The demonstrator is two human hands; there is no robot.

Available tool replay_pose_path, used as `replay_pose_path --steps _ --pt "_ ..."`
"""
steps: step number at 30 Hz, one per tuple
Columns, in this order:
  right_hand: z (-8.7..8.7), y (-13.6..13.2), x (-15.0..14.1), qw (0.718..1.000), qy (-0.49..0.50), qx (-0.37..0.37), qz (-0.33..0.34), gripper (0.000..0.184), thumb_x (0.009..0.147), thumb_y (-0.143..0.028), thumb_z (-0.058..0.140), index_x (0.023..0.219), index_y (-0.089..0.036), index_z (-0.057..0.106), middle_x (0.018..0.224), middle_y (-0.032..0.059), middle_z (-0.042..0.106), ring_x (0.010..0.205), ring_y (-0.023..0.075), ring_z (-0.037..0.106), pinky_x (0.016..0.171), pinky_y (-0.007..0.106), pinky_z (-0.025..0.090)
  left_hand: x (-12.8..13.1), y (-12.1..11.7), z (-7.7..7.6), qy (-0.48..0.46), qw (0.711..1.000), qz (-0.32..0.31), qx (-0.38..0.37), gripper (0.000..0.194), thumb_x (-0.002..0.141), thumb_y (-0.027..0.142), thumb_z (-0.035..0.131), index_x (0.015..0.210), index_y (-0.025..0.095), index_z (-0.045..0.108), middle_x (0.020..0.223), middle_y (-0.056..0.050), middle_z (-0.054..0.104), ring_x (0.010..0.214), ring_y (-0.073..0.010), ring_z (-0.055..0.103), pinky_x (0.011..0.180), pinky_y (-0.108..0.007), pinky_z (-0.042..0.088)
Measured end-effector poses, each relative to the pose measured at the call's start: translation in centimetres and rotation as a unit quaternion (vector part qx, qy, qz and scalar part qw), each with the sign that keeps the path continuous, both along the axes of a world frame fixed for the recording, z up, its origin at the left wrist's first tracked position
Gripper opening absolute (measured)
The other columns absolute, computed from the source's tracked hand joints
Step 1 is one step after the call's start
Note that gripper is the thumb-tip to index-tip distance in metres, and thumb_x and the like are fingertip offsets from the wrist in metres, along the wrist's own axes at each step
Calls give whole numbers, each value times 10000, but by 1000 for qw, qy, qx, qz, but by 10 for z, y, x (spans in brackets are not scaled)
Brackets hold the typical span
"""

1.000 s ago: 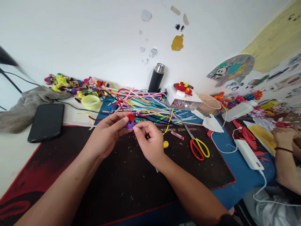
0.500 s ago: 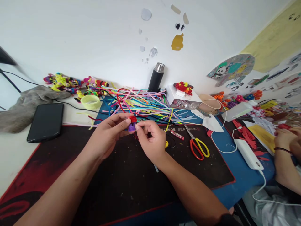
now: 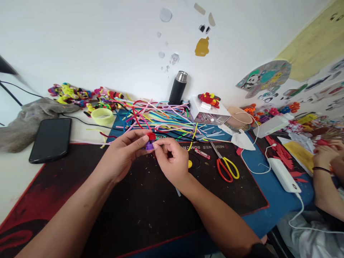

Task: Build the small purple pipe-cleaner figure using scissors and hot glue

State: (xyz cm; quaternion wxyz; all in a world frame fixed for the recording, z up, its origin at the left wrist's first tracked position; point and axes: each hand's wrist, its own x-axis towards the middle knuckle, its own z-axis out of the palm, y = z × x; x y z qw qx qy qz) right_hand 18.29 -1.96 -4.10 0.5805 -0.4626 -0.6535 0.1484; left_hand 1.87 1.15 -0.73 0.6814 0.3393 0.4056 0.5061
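Observation:
Between my two hands, above the mat, is a small fuzzy pipe-cleaner figure point(image 3: 149, 144), red on top and purple below. My left hand point(image 3: 130, 147) grips its red top between thumb and fingers. The purple lower part is pinched by the thumb and forefinger of my right hand point(image 3: 173, 157). My fingers hide part of the figure. Just beyond my hands lies a heap of many-coloured pipe cleaners point(image 3: 163, 118). To the right of my right hand, scissors point(image 3: 225, 165) with one red and one yellow handle rest on the black mat point(image 3: 145, 218).
A black flask point(image 3: 177, 89) stands by the wall beside a white box point(image 3: 206, 114). On the left are a phone point(image 3: 51, 139) and a yellow ring-shaped roll point(image 3: 102, 117). A white power bank point(image 3: 285, 175) with a cable lies right, near another person's hands point(image 3: 325, 157).
Both hands keep the same grip on the figure. The view has shifted very slightly, and the other person's hands at the right have moved a little.

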Motion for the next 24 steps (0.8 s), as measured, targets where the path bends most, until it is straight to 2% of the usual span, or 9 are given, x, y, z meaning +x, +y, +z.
replay_pose_path --steps 10,17,21,24 --pt "1 -2 2 1000 0 -12 6 148 1098 -313 672 1050 -223 779 633 -64 561 523 118 514 576 263 467 -1 1 -2 -5 1000 1 1 502 588 457 1134 953 197 907 1036 -52 814 897 -181 753 770 -262 687" --pt "2 -4 0 999 36 -33 11 141 1094 -333 680 1053 -226 763 623 -68 545 518 121 492 564 274 455 -1 1 -3 -15 1000 -2 7 480 619 430 1119 978 187 914 1045 -64 809 946 -214 772 784 -286 708" --pt "7 -1 3 992 103 -77 20 176 1094 -396 692 1061 -231 744 639 -58 561 529 133 489 538 279 429 -2 1 -4 -28 1000 -7 1 473 641 408 1107 1015 190 917 1070 -66 813 957 -236 786 815 -356 743" --pt "10 0 11 983 123 -127 56 202 1093 -422 701 1142 -234 756 634 -70 512 540 138 476 537 284 408 -4 3 -3 -43 999 -13 -13 454 656 377 1100 1025 187 916 1036 -67 821 901 -224 788 781 -355 750"
